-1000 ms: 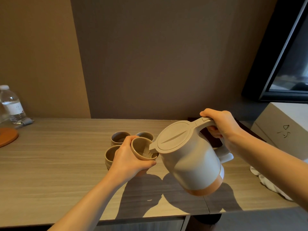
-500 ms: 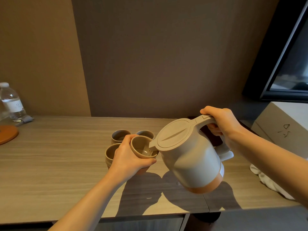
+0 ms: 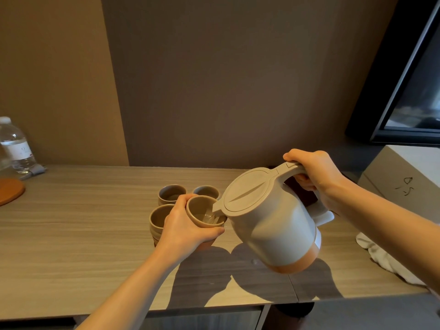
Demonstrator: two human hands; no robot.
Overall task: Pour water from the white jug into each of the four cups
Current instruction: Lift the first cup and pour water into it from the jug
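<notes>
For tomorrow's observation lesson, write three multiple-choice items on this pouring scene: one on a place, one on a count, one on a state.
1. Where does the clear plastic water bottle stand?
A. far left of the wooden counter
B. beside the jug
C. among the cups

2. How many cups does the left hand hold?
A. none
B. one
C. two

3. How is the white jug with the orange base held?
A. upright
B. tipped, spout over the held brown ceramic cup
C. upside down

Answers: 1 A, the bottle is at the left edge by the wall. 2 B, fingers curl round one cup; three others stay on the counter. 3 B, the right hand grips the handle and the spout dips into the cup.
</notes>
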